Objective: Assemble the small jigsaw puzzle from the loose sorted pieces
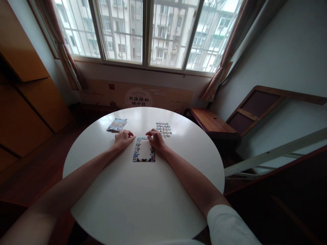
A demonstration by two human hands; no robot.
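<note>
Puzzle border [137,149] at twelve o'clock on the white table [143,195].
Around it: packet [117,125], ten o'clock; left hand [124,139], ten, nearer, fingers bunched; right hand [155,139], one, over its corner, fingertips pinched, any grip unclear for both; loose pieces [164,129], one, beyond.

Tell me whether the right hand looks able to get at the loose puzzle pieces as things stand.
Probably yes: the right hand is close beside the loose puzzle pieces, and nothing visible stands between them. The puzzle border lies on the hand's other side.
</note>
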